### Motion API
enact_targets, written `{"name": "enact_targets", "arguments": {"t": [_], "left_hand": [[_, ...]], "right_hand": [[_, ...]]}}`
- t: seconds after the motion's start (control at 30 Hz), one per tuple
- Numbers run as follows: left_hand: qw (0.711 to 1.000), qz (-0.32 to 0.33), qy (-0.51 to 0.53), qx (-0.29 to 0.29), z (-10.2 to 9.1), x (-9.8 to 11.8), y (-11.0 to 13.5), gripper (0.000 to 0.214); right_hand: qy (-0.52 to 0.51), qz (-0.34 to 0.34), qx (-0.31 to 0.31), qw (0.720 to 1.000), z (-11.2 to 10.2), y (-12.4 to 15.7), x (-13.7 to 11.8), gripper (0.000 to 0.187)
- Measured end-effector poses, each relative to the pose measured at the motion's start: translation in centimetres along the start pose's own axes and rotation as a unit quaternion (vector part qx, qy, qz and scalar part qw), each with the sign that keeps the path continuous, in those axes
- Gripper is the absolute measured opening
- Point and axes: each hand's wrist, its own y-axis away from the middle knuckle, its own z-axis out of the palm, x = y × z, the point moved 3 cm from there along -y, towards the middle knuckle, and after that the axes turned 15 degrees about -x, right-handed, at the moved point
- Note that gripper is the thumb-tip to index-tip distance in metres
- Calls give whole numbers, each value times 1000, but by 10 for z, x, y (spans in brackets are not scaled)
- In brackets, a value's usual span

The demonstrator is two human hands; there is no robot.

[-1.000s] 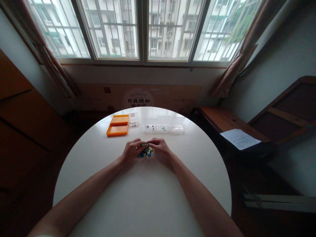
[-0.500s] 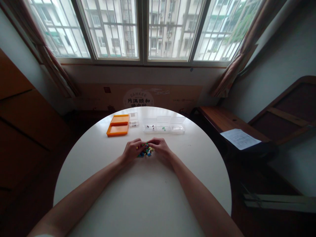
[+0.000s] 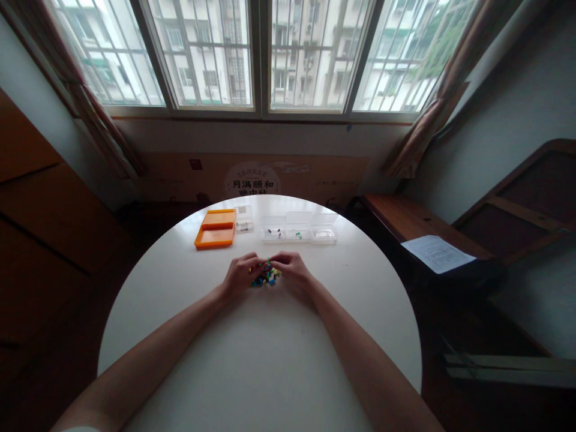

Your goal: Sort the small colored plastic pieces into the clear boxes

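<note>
A small pile of colourful toy building bricks (image 3: pixel 269 278) lies on the white round table, with blue, green, yellow and dark pieces in it. My left hand (image 3: pixel 243 270) curls over the left side of the pile, its fingers drawn together. From the right, my right hand (image 3: pixel 289 264) reaches to the top of the pile, thumb and fingers in a pinch. The fingertips of both hands nearly meet beside a green piece. Whatever sits between the fingers is too small to make out.
Behind the hands stand an open orange box (image 3: pixel 215 237) and a small clear case (image 3: pixel 243 225). To their right is a row of open clear boxes (image 3: pixel 323 237), some holding dark and green bits. A paper sheet (image 3: pixel 437 252) rests on a wooden bench (image 3: pixel 400 210) beyond the table (image 3: pixel 252 360).
</note>
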Motion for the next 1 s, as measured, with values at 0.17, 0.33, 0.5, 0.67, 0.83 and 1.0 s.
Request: {"name": "enact_targets", "arguments": {"t": [0.17, 0.33, 0.5, 0.67, 0.83, 1.0], "left_hand": [[1000, 2, -4, 3, -1, 1, 0, 24], [1000, 7, -4, 6, -2, 3, 0, 24], [1000, 6, -6, 7, -2, 3, 0, 24], [1000, 3, -11, 4, -2, 3, -1, 23], [1000, 4, -3, 7, -2, 3, 0, 23], [1000, 5, -4, 11, -2, 3, 0, 24]], "right_hand": [[5, 7, 0, 1000, 0, 0, -2, 24], [6, 2, 3, 1000, 0, 0, -2, 24], [-1, 2, 3, 1000, 0, -1, 0, 23], [-16, 1, 5, 1000, 0, -1, 5, 23], [-12, 2, 5, 1000, 0, -1, 6, 25], [-14, 5, 3, 1000, 1, -1, 6, 26]]}}
